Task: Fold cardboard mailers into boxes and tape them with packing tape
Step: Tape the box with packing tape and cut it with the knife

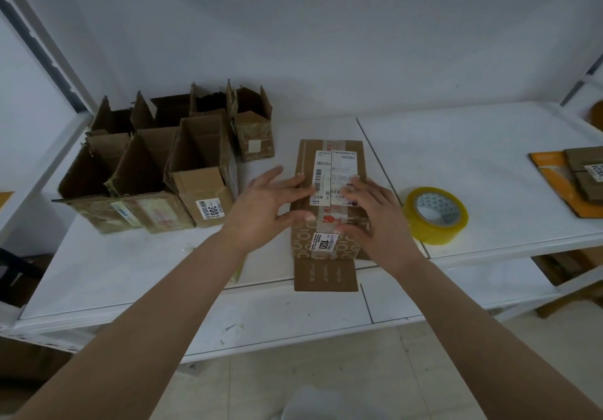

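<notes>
White shelf surface (456, 158) against a pale wall, viewed from above. Left hand (264, 204) and right hand (375, 214) laid with straight, spread fingers on top of a brown corrugated cardboard box with white shipping labels (329, 191); nothing gripped, both pressing the top flaps flat along the centre seam. One brown end flap (324, 274) just below the wrists, unfolded and lying flat over the shelf's front edge. Near the right hand, on the shelf: a roll of yellowish clear packing tape (435, 214), apart from the box. Beyond the left hand: a cluster of open-topped brown cardboard boxes (156, 171), flaps upright. Far to the right of the right hand: a flat stack of orange and brown mailers (574, 181).

Likely risks: top flaps springing apart once one hand lifts toward the tape, owing to old creases and leftover tape; box sliding toward the overhanging front edge under uneven pressure. Tiled floor visible below the shelf.
</notes>
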A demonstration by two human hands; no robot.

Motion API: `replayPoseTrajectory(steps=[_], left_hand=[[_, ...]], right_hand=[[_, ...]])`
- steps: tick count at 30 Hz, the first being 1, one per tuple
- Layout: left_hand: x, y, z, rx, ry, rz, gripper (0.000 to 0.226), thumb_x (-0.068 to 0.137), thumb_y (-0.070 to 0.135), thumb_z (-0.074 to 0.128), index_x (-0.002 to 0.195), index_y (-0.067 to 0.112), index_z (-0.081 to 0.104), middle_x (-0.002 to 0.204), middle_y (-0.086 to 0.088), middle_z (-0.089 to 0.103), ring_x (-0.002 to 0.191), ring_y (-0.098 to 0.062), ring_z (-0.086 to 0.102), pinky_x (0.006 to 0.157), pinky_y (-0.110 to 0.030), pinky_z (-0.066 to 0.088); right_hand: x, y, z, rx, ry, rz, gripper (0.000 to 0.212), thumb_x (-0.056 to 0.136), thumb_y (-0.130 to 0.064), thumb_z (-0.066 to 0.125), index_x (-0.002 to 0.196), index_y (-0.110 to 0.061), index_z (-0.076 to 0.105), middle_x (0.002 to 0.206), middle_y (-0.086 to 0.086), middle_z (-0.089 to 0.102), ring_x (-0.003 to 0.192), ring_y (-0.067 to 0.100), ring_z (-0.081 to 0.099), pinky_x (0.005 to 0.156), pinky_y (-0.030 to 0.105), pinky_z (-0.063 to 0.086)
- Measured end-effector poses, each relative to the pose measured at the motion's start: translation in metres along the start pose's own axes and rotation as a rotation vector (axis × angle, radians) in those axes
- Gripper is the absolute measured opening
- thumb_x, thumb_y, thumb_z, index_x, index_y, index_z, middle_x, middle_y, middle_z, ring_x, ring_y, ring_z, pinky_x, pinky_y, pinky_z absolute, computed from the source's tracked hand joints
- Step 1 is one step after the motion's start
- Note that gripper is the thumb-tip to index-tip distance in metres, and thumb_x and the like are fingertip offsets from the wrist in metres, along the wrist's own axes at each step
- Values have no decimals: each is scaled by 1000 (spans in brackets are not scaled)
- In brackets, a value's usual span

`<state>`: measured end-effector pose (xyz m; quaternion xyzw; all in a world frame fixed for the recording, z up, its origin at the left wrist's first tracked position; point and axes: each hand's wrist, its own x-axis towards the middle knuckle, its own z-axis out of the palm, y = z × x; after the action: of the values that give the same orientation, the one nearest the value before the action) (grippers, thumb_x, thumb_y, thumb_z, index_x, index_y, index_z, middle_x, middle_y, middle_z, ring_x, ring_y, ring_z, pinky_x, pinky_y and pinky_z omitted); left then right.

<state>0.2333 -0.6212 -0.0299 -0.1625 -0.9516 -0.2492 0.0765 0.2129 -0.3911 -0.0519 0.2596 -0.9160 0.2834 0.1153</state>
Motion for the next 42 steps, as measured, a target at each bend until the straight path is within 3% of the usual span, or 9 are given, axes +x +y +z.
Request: replayPoseTrajectory(steps=[4, 8, 12, 18, 24, 27, 30, 36, 42], left_hand=[[13, 26, 15, 50, -100, 94, 66, 89, 44, 55, 148, 21, 34, 157, -4, 28, 149, -25, 9, 120, -46, 12], [13, 26, 24, -3, -54, 72, 59, 93, 33, 58, 146, 20, 37, 156, -5, 27, 149, -24, 10, 121, -39, 10], [12, 26, 27, -38, -22, 60, 59, 91, 33, 61, 145, 22, 40, 155, -2, 29, 149, -21, 11, 120, -36, 8], [11, 27, 27, -50, -8, 58, 59, 90, 32, 62, 144, 20, 41, 155, -4, 30, 149, -22, 13, 119, -35, 8], [11, 27, 27, -76, -6, 54, 60, 90, 30, 64, 144, 19, 41, 154, -6, 32, 148, -24, 14, 119, -35, 10], [10, 27, 26, -99, -7, 50, 59, 91, 29, 64, 144, 21, 40, 154, -4, 32, 148, -22, 14, 120, -36, 10], [10, 26, 26, -121, -13, 36, 58, 91, 28, 64, 143, 23, 40, 154, -2, 31, 149, -20, 13, 121, -39, 11], [9, 27, 26, -106, -24, 24, 58, 91, 27, 64, 144, 22, 42, 155, -2, 31, 149, -19, 12, 121, -36, 9], [10, 30, 26, -76, -22, 26, 58, 91, 27, 64, 144, 20, 41, 154, -2, 32, 149, -20, 12, 119, -30, 8]], right_hand=[[-4, 0, 1, 156, 2, -7, 58, 83, -17, 74, 137, -9, 51, 148, 7, 42, 142, 28, 30, 114, 44, 32], [-19, 5, -7, 295, 117, 116, 58, 85, -30, 72, 135, -14, 46, 117, -16, 51, 110, -15, 45, 85, 1, 40], [-23, 10, -5, -49, 101, 308, 40, 86, -49, 65, 92, -9, 61, 88, 4, 63, 79, 21, 59, 63, 32, 48], [-23, -2, -10, -159, 164, 89, 33, 86, -20, 73, 62, -7, 54, 50, 9, 55, 43, 29, 50, 53, 27, 29], [-25, 0, -18, 26, 11, 16, 17, 90, -9, 63, 74, -5, 64, 57, -2, 55, 51, 18, 48, 53, 24, 29], [-24, 18, -26, 194, 63, 159, 19, 88, -4, 60, 69, -8, 60, 60, 7, 60, 57, 26, 55, 53, 42, 46], [-25, 34, -28, 186, 2, 164, 15, 90, -22, 66, 79, -13, 62, 71, 3, 64, 69, 22, 59, 62, 38, 50], [-11, 37, -13, 153, -67, 66, 35, 87, -45, 59, 76, -12, 59, 69, 2, 64, 60, 17, 57, 53, 28, 43], [-13, 32, 5, 5, -99, -3, 85, 88, -73, 7, 98, -3, 54, 84, 6, 70, 71, 27, 67, 69, 38, 52]])
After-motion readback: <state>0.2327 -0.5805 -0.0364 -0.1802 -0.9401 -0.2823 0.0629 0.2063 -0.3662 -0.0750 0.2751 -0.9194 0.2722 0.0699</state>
